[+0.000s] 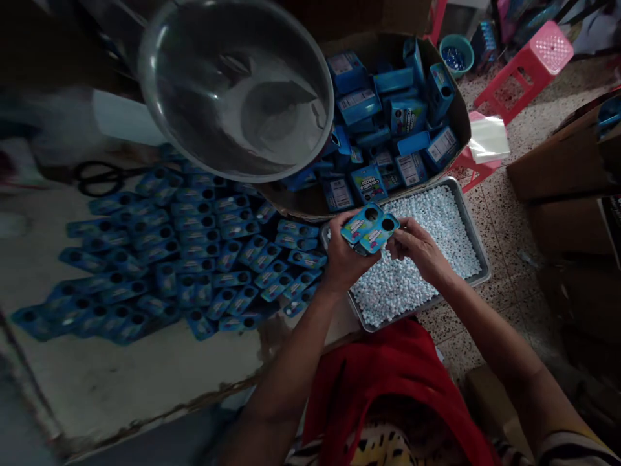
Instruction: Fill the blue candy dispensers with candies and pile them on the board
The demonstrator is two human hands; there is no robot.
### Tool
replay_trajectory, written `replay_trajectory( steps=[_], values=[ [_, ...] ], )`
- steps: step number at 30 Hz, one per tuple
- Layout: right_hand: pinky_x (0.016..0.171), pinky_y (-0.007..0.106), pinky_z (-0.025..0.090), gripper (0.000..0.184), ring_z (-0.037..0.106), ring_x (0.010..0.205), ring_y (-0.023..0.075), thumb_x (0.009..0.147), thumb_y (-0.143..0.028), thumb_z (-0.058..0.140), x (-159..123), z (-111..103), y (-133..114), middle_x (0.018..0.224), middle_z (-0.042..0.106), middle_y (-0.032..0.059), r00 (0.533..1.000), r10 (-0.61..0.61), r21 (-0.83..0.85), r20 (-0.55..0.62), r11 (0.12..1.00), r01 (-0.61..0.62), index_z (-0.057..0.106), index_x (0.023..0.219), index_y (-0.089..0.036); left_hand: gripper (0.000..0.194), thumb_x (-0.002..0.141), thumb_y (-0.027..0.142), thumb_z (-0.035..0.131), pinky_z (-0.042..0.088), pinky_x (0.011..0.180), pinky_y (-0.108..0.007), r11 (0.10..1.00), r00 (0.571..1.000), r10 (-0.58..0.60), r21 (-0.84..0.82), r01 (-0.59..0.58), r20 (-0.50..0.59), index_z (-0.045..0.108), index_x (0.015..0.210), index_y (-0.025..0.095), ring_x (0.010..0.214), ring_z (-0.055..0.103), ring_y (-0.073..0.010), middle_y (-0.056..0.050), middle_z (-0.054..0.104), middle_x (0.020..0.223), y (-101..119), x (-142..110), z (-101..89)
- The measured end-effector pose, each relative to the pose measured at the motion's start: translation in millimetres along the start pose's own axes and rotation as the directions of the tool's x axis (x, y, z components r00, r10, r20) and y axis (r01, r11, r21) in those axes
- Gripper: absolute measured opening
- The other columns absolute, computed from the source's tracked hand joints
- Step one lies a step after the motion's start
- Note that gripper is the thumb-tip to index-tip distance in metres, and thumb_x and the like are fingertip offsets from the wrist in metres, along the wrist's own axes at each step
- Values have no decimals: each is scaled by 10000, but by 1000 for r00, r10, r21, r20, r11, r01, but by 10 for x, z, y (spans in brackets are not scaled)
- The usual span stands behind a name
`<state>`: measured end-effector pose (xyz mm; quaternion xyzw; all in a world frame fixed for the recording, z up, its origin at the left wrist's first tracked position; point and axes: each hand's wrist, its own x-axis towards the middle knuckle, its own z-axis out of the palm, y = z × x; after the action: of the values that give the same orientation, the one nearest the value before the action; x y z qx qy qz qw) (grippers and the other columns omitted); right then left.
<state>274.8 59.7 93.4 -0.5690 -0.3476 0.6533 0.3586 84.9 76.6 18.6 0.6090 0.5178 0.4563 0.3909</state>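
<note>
My left hand (342,259) is closed round two small blue packets (369,228), each with a round hole near one end, held fanned above a metal tray (473,223). My right hand (418,249) pinches the right edge of the same packets. The tray is full of small white and pale blue pellets (427,220). To the left, many more blue packets (184,252) lie in overlapping rows on the worn table (121,382).
A large metal bowl (237,84) hangs over the table's far side. Behind the tray stands a cardboard box of blue cartons (388,116). Black scissors (99,178) lie far left. Pink stools (528,65) and cardboard boxes (563,162) stand on the floor at right.
</note>
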Motion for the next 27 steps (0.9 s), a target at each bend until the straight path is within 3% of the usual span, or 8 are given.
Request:
replay_trajectory(
  steps=[3,6,10,15,19,21,23,27],
  values=[
    [968,384,563,817,662,1141,243,751,-716,868,-12,-151,98,1303,689,77,989,-128,-213,67,967,140,601,1411,-315,880,651,333,949,599,1076,-451,977,984,-159,-130,168,75,442,1366,255,1239,703,-292,-121,645,1363,82,-102,-97],
    [1232,466,468,1133,487,1531,336,681,-794,879,2,-170,348,1674,479,97,969,-172,-201,175,958,206,434,1628,-358,917,643,375,967,646,968,-421,895,903,-304,-235,380,304,420,1372,286,1149,751,-283,-102,690,1304,102,-267,-163],
    [1239,440,483,1069,563,1469,319,807,-771,790,-79,-27,745,1595,551,107,970,-87,-64,227,992,104,360,1663,-296,852,653,321,948,662,882,-386,791,783,-411,-243,561,467,435,1333,286,1026,782,-261,-86,739,1227,95,-526,-200],
    [1165,418,523,928,636,1296,272,798,-652,850,-331,75,1135,1409,629,89,967,62,7,245,998,-66,447,1539,-264,959,540,271,1019,672,886,-382,665,661,-560,-205,718,499,426,1293,296,1067,787,-272,-64,761,1217,152,-885,-250],
    [1120,407,547,853,656,1239,254,824,-627,837,-557,129,1370,1339,658,76,963,125,-2,238,992,-128,468,1500,-261,853,552,312,1026,676,889,-392,548,574,-661,-211,809,484,496,1218,276,1062,790,-276,-55,764,1186,194,-1144,-283],
    [1090,403,567,834,674,1227,255,860,-642,804,-600,115,1398,1341,674,88,967,75,-106,242,993,-51,469,1515,-250,800,571,347,1024,672,911,-415,544,567,-674,-202,815,474,542,1204,256,1048,789,-280,-63,768,1170,174,-1228,-292],
    [1084,418,576,771,689,1234,269,913,-664,748,-516,43,1332,1362,692,107,960,-20,-282,279,954,102,512,1511,-239,778,575,379,1027,659,955,-448,593,608,-675,-183,784,418,578,1195,240,1064,779,-287,-74,765,1172,114,-1259,-296],
    [1274,561,407,616,564,1440,360,967,-698,659,170,-200,1055,1475,648,159,949,-180,-538,260,789,297,706,1342,-212,805,541,394,1036,638,998,-468,697,708,-666,-143,702,234,561,1174,250,1036,765,-254,-36,748,1133,-106,-1120,-332]
  ],
)
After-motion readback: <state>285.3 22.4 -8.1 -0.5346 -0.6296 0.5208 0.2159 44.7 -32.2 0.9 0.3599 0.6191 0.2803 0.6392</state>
